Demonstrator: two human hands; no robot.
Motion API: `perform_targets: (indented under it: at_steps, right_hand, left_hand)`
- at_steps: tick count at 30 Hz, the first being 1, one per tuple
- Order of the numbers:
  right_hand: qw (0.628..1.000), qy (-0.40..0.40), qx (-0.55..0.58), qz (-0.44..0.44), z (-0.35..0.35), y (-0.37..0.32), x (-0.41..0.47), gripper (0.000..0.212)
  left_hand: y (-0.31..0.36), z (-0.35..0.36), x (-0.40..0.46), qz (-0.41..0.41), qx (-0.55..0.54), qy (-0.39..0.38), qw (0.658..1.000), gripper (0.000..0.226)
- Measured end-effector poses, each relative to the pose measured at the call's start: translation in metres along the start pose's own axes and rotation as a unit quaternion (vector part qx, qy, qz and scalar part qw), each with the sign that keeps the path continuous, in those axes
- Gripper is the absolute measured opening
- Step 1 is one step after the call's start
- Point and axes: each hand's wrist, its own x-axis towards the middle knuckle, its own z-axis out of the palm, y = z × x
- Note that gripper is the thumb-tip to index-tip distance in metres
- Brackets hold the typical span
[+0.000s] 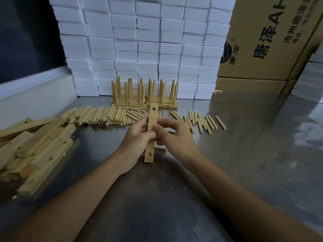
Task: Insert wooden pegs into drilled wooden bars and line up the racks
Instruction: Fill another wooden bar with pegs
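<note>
Both hands — left hand (pixel 138 137), right hand (pixel 172 135) — pinched one empty drilled bar (pixel 151 131) mid-worktop; finished racks (pixel 145 95) stood behind it, loose pegs (pixel 104 116) and undrilled-out bars (pixel 35 145) remained to its left

I am holding a pale wooden bar (pixel 152 119) lengthwise away from me, a drilled hole showing near each end. Loose pegs (pixel 108 116) are lying in a row behind it, more pegs (pixel 202 122) scattered to the right. Finished racks (pixel 145 95) are standing upright beyond. Undrilled-looking and drilled bars (pixel 35 147) are lying heaped at left.
</note>
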Motion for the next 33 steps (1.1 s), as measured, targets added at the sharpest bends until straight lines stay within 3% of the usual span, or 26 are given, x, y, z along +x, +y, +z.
perform_targets:
  at_steps: [3,10,14,19,22,26,33]
  right_hand:
    - [0.997,0.012,-0.065,-0.033,0.001,0.003,0.001,0.018]
    - [0.968,0.058,-0.243,-0.011,-0.020,0.019,0.021,0.011]
    - [0.926,0.087,-0.368,0.011,-0.040,0.028,0.042,0.028]
    - [0.867,0.014,-0.496,0.049,-0.051,0.039,0.071,0.045]
    - [0.850,-0.028,-0.520,0.075,-0.050,0.044,0.087,0.038]
    - [0.799,-0.045,-0.592,0.099,-0.048,0.050,0.100,0.035]
    - [0.820,0.041,-0.566,0.072,-0.040,0.050,0.104,0.018]
  left_hand:
    - [0.001,-0.001,0.001,-0.024,-0.014,-0.009,1.000,0.034]
    - [-0.003,-0.013,0.011,-0.024,-0.025,0.134,0.990,0.015]
    - [-0.003,-0.014,0.012,-0.034,-0.044,0.148,0.987,0.016]
    - [-0.003,-0.013,0.013,-0.044,-0.036,0.142,0.988,0.016]
    - [-0.004,-0.013,0.013,-0.050,-0.043,0.140,0.988,0.015]
    - [-0.005,-0.014,0.015,-0.059,-0.059,0.130,0.988,0.015]
    - [-0.007,-0.015,0.018,-0.054,-0.057,0.124,0.989,0.012]
